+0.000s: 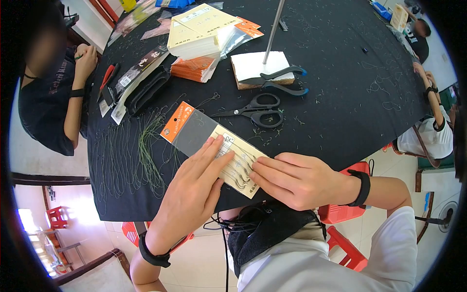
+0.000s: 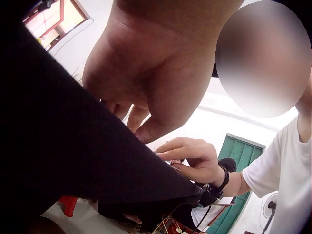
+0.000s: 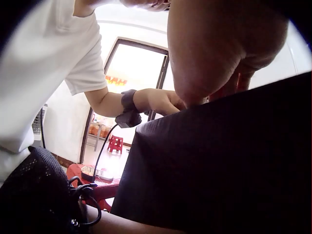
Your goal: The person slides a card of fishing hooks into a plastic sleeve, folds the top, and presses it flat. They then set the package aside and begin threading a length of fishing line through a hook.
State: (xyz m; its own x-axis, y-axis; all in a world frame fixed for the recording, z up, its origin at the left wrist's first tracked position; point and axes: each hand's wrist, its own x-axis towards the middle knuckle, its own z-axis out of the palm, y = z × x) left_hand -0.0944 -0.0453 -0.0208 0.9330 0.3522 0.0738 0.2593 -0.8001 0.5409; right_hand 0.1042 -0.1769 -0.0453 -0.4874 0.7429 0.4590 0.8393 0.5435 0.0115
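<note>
A: Hands?
B: Your left hand (image 1: pixel 192 192) lies over the packet (image 1: pixel 194 134), fingers extended across its card. Your right hand (image 1: pixel 304 180) has its fingertips at the right edge, by the hooks (image 1: pixel 241 177). Can't tell if it pinches or just presses. Hands apart, both on the packet.

A: Where's the packet?
B: Near edge of the black-covered table (image 1: pixel 335 114), between the green line (image 1: pixel 151 160) and your right hand, scissors (image 1: pixel 262 111) just beyond.

A: Step?
B: My read: you're settling the hooks in the packet. Next move calls for a steady left and light right fingertips, clear of the points.

A: Text?
B: Left to right: long package (image 1: pixel 146 65), characters unreadable at this angle. Orange header (image 1: pixel 180 118), "Fishing Hooks". Card stack (image 1: pixel 199 29), "12" on its label, bigger characters unclear. Packet's white label (image 1: pixel 227 140), looks like "12". No brand I can make out.
</note>
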